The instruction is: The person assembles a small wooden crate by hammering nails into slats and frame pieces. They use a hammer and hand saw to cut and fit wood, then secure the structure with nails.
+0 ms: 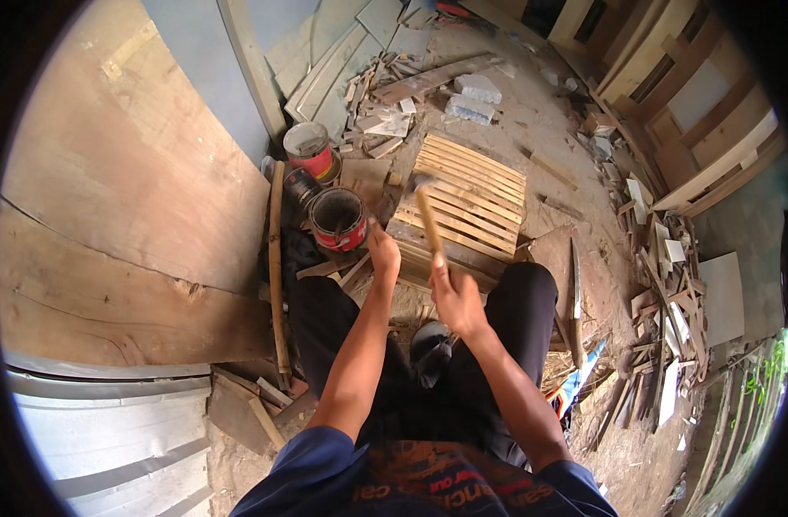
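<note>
**Gripping a wooden-handled hammer (430, 226) above a slatted panel of pale wood (473, 201)**

Holding the handle in the closed right hand (454, 297), with the hammer head pointing away and over the panel's left part. Curling the fingers of the left hand (384, 252) just beside a red, round, open-topped can (349, 239); impossible to tell whether touching it, or gripping anything.

Lying just ahead of both hands: the panel, extending rightward from the left one. Running left to right along the slats' long axis, slanting closer at the right end. Seemingly nearest to the near left corner with the left hand.

Standing just left of the left hand: the open can, dark inside, too shadowed to read. Farther ahead and left, a small blackish can (303, 186), tilted, and a red-and-yellow can (310, 161), greyish at the top. Impossible to tell the contents of either.
</note>
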Action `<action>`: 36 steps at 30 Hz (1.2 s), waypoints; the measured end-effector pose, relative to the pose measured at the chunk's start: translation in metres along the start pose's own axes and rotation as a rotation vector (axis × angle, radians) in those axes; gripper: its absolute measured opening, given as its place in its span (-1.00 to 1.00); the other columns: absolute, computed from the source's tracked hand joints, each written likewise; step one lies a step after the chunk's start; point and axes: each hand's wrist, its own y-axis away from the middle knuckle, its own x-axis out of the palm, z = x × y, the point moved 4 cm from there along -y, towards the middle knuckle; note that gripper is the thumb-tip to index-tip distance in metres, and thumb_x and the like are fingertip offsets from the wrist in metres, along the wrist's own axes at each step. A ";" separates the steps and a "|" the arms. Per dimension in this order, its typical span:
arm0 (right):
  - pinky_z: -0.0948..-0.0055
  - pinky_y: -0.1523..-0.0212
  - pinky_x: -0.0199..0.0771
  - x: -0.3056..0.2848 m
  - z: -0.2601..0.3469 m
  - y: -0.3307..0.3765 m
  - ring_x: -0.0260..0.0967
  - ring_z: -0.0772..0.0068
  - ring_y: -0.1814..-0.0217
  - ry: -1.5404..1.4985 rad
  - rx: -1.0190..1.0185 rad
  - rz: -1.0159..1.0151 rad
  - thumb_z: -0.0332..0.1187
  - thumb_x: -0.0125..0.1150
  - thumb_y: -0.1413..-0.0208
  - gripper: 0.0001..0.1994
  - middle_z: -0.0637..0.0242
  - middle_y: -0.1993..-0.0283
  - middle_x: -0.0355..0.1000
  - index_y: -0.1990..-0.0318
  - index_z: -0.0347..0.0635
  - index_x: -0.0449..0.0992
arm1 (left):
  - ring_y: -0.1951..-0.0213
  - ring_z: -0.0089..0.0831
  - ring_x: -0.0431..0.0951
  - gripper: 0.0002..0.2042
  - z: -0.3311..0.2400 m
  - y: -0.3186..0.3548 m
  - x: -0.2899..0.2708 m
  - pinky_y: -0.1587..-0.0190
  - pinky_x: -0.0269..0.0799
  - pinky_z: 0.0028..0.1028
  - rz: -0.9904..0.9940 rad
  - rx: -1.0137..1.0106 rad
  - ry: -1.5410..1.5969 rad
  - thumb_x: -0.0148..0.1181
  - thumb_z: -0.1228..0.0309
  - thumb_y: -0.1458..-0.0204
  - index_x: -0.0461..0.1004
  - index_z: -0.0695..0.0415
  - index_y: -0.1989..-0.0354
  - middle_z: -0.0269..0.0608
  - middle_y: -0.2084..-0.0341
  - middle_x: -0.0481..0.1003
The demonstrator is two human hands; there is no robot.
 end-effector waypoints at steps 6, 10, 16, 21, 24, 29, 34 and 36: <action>0.63 0.68 0.04 -0.041 0.080 0.030 0.04 0.73 0.67 -0.471 -0.700 -0.207 0.10 -0.22 -0.41 -0.48 0.51 0.64 0.10 0.34 -0.23 0.28 | 0.59 -0.39 0.10 -0.35 -0.012 0.016 -0.015 0.38 0.13 -0.21 0.092 -0.011 -0.271 -0.39 -0.05 -0.40 0.24 0.31 0.53 -0.28 0.71 0.09; 0.27 0.57 0.27 -0.015 0.009 0.006 0.26 0.39 0.63 -0.098 -0.557 -0.274 0.05 -0.12 -0.39 -0.44 0.13 0.67 0.24 0.36 -0.40 0.36 | 0.59 -0.36 0.17 -0.35 -0.038 0.027 0.003 0.38 0.15 -0.22 0.069 0.164 -0.168 -0.40 -0.05 -0.40 0.30 0.32 0.49 -0.28 0.69 0.19; 0.43 0.53 0.24 -0.013 -0.013 0.009 0.19 0.64 0.53 -0.247 -0.164 -0.094 0.02 -0.13 -0.41 -0.49 0.43 0.62 0.23 0.46 -0.22 0.35 | -0.22 -0.04 0.15 -0.38 -0.038 0.008 -0.003 -0.25 0.02 -0.21 0.023 -0.090 -0.083 -0.40 -0.03 -0.39 0.15 0.37 -0.24 0.11 -0.20 0.14; 0.63 0.67 0.06 -0.005 -0.005 0.005 0.00 0.74 0.67 -0.408 -0.395 -0.149 0.06 -0.18 -0.41 -0.51 0.53 0.62 0.13 0.47 -0.12 0.23 | 0.13 -0.11 0.42 -0.31 -0.052 0.029 0.006 -0.07 0.26 -0.29 0.056 -0.111 -0.079 -0.40 -0.03 -0.41 0.27 0.50 -0.21 0.13 0.11 0.46; 0.24 0.45 0.32 0.003 -0.034 -0.010 0.34 0.30 0.54 0.051 -0.222 -0.079 -0.01 -0.10 -0.40 -0.50 0.11 0.60 0.34 0.36 -0.35 0.39 | 0.14 -0.12 0.42 -0.32 -0.042 0.020 0.004 -0.06 0.26 -0.30 0.140 0.070 0.017 -0.42 -0.01 -0.41 0.30 0.52 -0.17 0.11 0.11 0.46; 0.26 0.45 0.35 -0.010 0.014 0.001 0.33 0.35 0.55 -0.080 -0.274 -0.063 0.01 -0.12 -0.40 -0.48 0.18 0.62 0.33 0.37 -0.33 0.42 | 0.18 -0.16 0.43 -0.34 -0.022 0.007 -0.004 -0.05 0.28 -0.29 0.155 0.003 -0.029 -0.39 0.01 -0.42 0.35 0.52 -0.09 0.14 0.14 0.51; 0.38 0.54 0.26 -0.030 0.048 0.005 0.22 0.51 0.56 -0.255 -0.684 -0.095 -0.06 -0.18 -0.42 -0.55 0.38 0.60 0.24 0.30 -0.30 0.38 | 0.43 -0.26 0.32 -0.34 -0.029 0.013 -0.001 0.18 0.30 -0.25 0.028 0.152 -0.012 -0.38 -0.01 -0.41 0.40 0.51 0.08 -0.06 0.49 0.44; 0.34 0.52 0.28 -0.022 0.001 -0.002 0.26 0.47 0.55 -0.100 -0.656 -0.153 -0.03 -0.16 -0.41 -0.53 0.29 0.59 0.28 0.29 -0.34 0.38 | 0.05 -0.08 0.38 -0.40 -0.057 0.036 0.010 -0.09 0.21 -0.27 0.091 0.006 -0.083 -0.42 0.11 -0.41 0.39 0.49 -0.04 0.12 0.09 0.44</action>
